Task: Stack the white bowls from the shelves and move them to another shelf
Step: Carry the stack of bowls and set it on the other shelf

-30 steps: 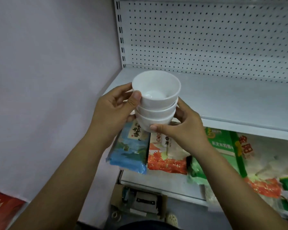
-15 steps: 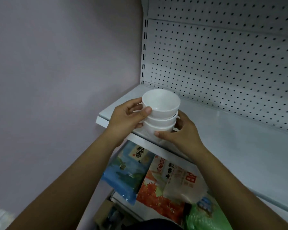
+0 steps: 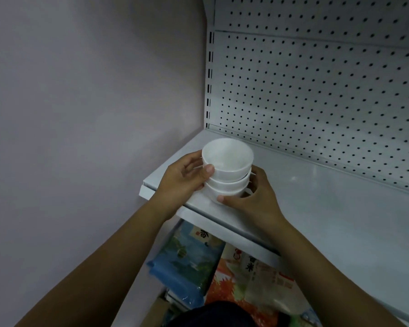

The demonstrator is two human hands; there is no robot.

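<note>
A stack of three white bowls (image 3: 227, 166) stands at the left front corner of a white metal shelf (image 3: 328, 208). My left hand (image 3: 184, 180) grips the stack from the left, its thumb on the side of the top bowl. My right hand (image 3: 253, 199) holds the bottom bowl from the right, thumb along its base. Whether the bottom bowl touches the shelf surface is hidden by my fingers.
A white pegboard back panel (image 3: 316, 90) rises behind the shelf and a plain wall (image 3: 80, 114) closes the left side. On the shelf below lie a blue bag (image 3: 184, 263) and an orange-and-white rice bag (image 3: 253, 279).
Both hands have carried the stack up from in front of the lower shelf's bags and forward over the upper shelf's front edge, down to its left corner.
</note>
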